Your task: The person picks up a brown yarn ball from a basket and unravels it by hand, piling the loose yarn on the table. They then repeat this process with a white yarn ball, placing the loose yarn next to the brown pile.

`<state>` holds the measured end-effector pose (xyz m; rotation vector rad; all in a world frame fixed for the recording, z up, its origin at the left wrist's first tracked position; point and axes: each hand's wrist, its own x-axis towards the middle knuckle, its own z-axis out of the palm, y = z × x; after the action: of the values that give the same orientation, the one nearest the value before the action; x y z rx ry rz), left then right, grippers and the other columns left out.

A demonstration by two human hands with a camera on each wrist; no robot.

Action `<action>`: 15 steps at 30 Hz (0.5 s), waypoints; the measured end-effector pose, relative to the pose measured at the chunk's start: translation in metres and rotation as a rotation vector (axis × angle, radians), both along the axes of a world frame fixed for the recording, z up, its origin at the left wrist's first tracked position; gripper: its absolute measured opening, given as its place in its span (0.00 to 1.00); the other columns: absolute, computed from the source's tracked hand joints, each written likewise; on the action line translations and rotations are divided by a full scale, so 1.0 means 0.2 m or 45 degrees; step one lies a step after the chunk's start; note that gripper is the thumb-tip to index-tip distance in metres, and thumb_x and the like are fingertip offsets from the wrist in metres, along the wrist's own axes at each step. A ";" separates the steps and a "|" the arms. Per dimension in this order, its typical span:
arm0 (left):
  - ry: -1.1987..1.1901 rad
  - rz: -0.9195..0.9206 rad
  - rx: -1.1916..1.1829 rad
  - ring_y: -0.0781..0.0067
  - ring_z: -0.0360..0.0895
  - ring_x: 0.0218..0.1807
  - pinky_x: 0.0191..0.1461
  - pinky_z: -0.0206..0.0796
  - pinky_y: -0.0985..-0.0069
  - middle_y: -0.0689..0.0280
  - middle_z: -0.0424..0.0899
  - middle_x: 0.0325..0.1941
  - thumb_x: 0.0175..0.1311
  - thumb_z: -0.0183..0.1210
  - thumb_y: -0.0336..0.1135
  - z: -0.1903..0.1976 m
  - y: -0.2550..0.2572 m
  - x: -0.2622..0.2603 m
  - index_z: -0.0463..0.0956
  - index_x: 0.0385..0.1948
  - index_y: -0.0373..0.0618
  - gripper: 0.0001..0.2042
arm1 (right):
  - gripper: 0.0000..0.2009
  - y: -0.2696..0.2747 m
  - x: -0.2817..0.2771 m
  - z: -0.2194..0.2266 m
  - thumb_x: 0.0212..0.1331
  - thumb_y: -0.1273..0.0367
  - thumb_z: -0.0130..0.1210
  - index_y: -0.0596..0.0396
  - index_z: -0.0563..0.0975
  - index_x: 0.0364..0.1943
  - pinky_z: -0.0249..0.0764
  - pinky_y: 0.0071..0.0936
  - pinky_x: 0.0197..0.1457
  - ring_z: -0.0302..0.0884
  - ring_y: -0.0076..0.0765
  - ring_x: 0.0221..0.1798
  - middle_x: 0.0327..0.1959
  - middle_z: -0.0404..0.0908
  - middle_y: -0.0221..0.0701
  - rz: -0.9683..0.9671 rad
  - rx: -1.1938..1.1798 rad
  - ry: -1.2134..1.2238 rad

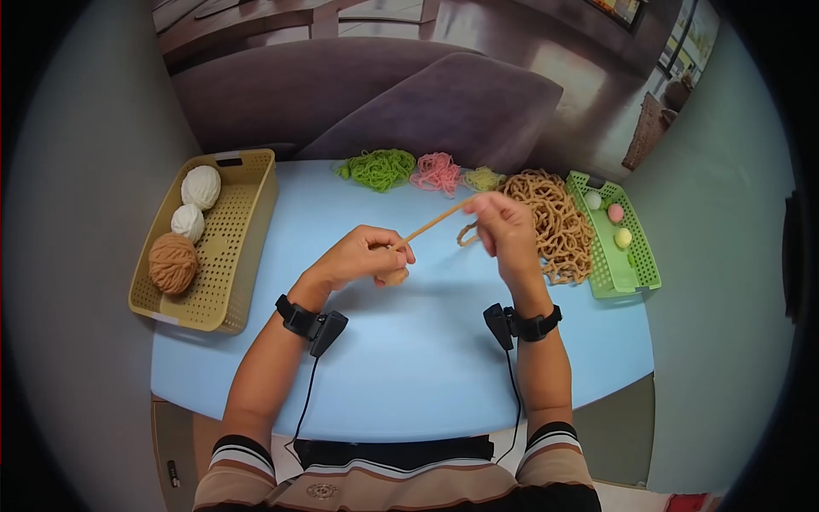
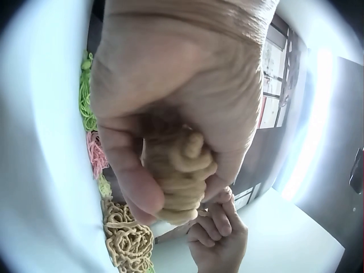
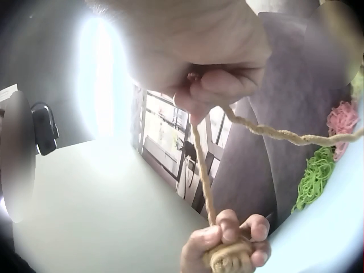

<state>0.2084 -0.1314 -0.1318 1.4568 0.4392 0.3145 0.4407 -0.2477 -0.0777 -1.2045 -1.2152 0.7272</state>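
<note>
A small wound ball of tan yarn (image 2: 182, 185) sits in my left hand (image 1: 354, 256), with the fingers and thumb curled round it. From the ball a strand of yarn (image 1: 433, 224) runs taut, up and to the right. My right hand (image 1: 509, 239) pinches that strand, its fingertips higher than the ball. Beyond the pinch, the slack yarn (image 3: 278, 135) trails toward a loose tan heap (image 1: 550, 218) beside the right hand. In the left wrist view, the palm and fingers hide part of the ball.
A beige basket (image 1: 232, 247) on the left holds two white yarn balls (image 1: 201, 188) and a brown ball (image 1: 173, 264). Along the back lie green (image 1: 382, 170), pink (image 1: 438, 172) and pale yellow yarn (image 1: 483, 178). At right, a green basket (image 1: 604, 282) contains small balls.
</note>
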 end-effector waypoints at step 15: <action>-0.410 0.669 -0.116 0.84 0.75 0.26 0.22 0.66 0.87 0.71 0.78 0.34 0.67 0.62 0.37 -0.11 0.08 0.03 0.77 0.50 0.42 0.14 | 0.13 0.02 0.39 -0.05 0.74 0.61 0.52 0.52 0.79 0.34 0.50 0.14 0.17 0.55 0.12 0.16 0.17 0.67 0.17 -0.570 0.303 0.396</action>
<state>0.2147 -0.1152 -0.1541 1.1572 0.5604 0.9226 0.5195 -0.2438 -0.0873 -1.0665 -0.7157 0.4014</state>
